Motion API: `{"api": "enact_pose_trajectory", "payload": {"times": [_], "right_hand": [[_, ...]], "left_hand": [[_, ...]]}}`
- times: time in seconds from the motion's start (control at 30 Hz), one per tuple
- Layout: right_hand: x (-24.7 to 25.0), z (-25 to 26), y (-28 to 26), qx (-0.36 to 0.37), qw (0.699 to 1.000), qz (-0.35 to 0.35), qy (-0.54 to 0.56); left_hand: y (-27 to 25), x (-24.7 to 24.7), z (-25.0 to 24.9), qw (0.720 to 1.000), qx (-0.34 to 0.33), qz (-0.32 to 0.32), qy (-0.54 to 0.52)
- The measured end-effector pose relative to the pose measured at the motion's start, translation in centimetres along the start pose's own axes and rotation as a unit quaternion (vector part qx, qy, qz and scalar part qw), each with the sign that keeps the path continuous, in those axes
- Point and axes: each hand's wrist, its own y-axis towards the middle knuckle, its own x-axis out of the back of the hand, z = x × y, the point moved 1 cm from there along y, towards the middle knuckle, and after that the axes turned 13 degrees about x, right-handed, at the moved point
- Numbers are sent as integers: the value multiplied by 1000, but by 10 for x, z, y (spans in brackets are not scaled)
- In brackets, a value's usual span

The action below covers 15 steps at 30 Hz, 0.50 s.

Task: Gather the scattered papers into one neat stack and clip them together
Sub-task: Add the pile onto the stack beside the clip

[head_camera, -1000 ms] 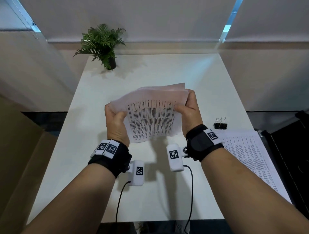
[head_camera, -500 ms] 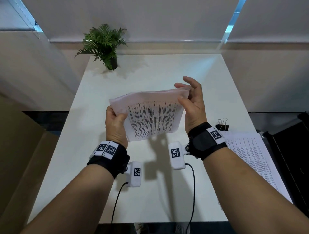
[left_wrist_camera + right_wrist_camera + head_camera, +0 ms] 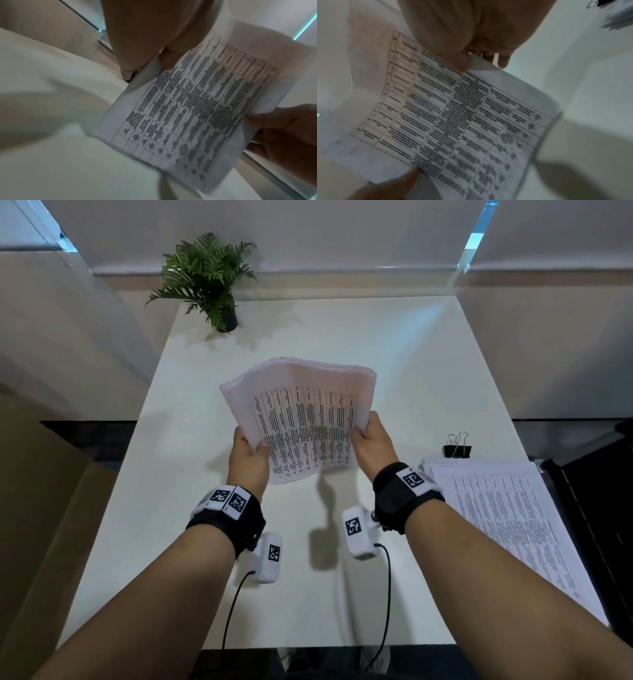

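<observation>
A sheaf of printed papers (image 3: 303,419) stands nearly upright above the white table (image 3: 394,364), its top edge curling away from me. My left hand (image 3: 251,455) grips its left edge, thumb on the printed face. My right hand (image 3: 368,440) grips the right edge the same way. In the left wrist view the papers (image 3: 197,108) show a table of text, with the left thumb (image 3: 154,40) on them. The right wrist view shows the same papers (image 3: 453,121) pinched under the right thumb (image 3: 453,47). A black binder clip (image 3: 457,448) lies on the table at the right.
A second pile of printed sheets (image 3: 507,518) lies at the table's right edge, just behind the clip. A small potted fern (image 3: 209,278) stands at the far left corner. Cables hang from both wrist cameras over the table's near edge.
My right hand, whose fingers were spread at the top right corner, has slid down and now grips the right edge. The sheaf has tipped more upright and shifted slightly.
</observation>
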Motion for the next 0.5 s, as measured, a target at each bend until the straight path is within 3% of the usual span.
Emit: {"api": "enact_pose_trajectory", "payload": {"times": [0.13, 0.27, 0.37, 0.5], "right_hand": [[28, -3, -7, 29, 996, -85, 7], [77, -29, -23, -45, 996, -56, -47], [122, -58, -49, -110, 982, -98, -120], [191, -97, -93, -161, 961, -161, -160]], "left_hand": [[-12, -19, -8, 999, -40, -12, 10], [-35, -59, -3, 995, -52, 20, 85], [-53, -100, 19, 986, -8, 78, 145], [-85, -162, 53, 952, 44, 177, 246]]}}
